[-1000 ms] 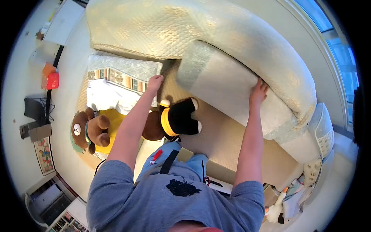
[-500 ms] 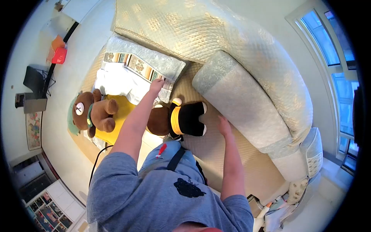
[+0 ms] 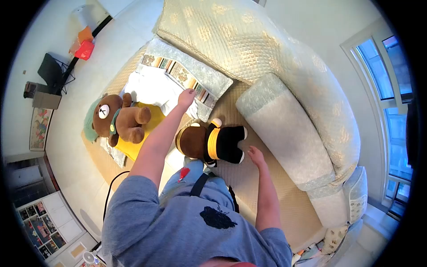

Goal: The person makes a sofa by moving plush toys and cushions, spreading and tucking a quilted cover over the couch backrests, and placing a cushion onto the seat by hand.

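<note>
My left hand [image 3: 187, 96], its fingers pressed together, is over the lower part of a grey patterned pillow [image 3: 212, 76], beside a white cloth [image 3: 149, 86]. Whether it grips anything is too small to tell. With fingers apart and nothing in it, my right hand [image 3: 255, 155] hovers over the beige sofa seat [image 3: 271, 187]. Between my hands lies a plush toy in black with a yellow sash [image 3: 214, 143], its brown head to the left. A brown plush bear [image 3: 129, 122] lies on a yellow cloth [image 3: 153, 116] left of my left forearm.
A long grey bolster [image 3: 284, 129] lies along the quilted sofa back [image 3: 307, 75]. More cushions [image 3: 356, 191] stand at the right end. Far left are a black chair [image 3: 52, 70], a cardboard box [image 3: 46, 100] and a red bag [image 3: 84, 50]. A window [image 3: 373, 66] is at the right.
My right hand has come away from the bolster's rear edge and back toward me. My left hand has shifted from the pillow's corner to its lower part. The view has turned.
</note>
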Demonstrator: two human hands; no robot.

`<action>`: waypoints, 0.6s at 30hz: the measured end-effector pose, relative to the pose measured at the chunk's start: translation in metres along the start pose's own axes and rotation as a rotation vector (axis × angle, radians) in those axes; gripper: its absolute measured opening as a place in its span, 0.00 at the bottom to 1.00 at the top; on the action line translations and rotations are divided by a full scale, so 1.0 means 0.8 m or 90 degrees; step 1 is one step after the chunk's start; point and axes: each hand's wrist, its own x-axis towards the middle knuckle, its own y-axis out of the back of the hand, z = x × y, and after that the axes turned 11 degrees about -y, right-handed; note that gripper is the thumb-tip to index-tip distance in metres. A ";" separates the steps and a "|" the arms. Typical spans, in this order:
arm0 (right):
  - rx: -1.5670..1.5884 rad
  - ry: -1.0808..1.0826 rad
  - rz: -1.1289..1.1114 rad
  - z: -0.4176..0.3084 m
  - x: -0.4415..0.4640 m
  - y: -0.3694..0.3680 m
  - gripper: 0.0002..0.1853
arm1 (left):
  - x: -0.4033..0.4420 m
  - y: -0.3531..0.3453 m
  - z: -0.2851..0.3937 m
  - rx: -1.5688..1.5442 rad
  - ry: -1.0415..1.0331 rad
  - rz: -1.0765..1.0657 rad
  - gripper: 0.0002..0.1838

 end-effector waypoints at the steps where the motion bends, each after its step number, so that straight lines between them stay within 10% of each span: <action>1: -0.001 -0.006 0.005 -0.006 0.001 0.000 0.22 | 0.017 0.000 0.001 0.053 -0.029 -0.010 0.17; 9: 0.071 0.043 0.212 -0.132 0.107 0.006 0.19 | 0.189 -0.014 -0.041 0.386 -0.416 0.013 0.21; 18: -0.082 0.206 0.482 -0.397 0.266 0.026 0.18 | 0.264 0.007 -0.066 0.359 -0.470 -0.159 0.18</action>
